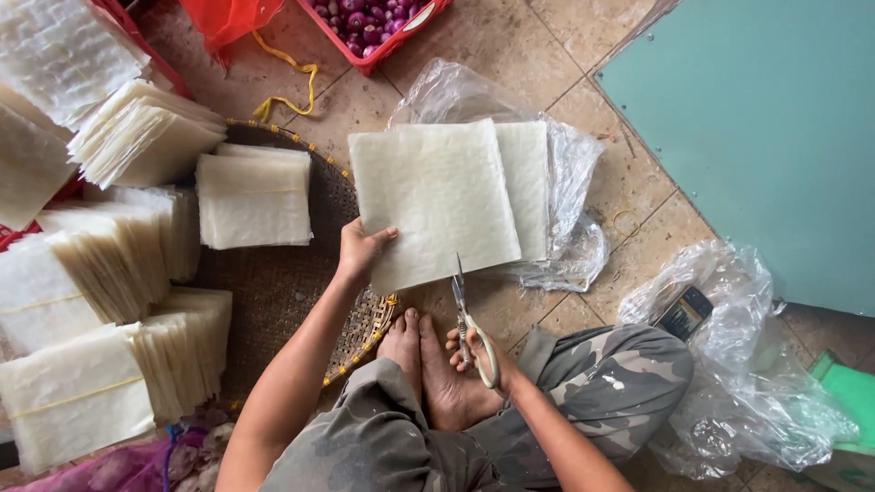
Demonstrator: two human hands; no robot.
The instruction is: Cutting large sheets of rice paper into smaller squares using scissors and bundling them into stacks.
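My left hand (361, 250) grips the lower left corner of a thin stack of square, translucent white sheets (433, 200), held up over the tiled floor. My right hand (478, 357) holds a pair of scissors (467, 319) with pale handles. Its blades point up at the bottom edge of the sheets and look nearly closed. A second stack of white sheets (529, 187) lies behind on a clear plastic bag (570, 178). I sit cross-legged, bare feet (428, 364) under the scissors.
Several bundles of white sheets (253, 196) tied with rubber bands lie on a woven bamboo tray (273, 292) at left. A red crate of purple shallots (369, 23) stands at the top. A crumpled plastic bag (738, 364) with a phone (684, 312) lies at right, beside a green board (766, 128).
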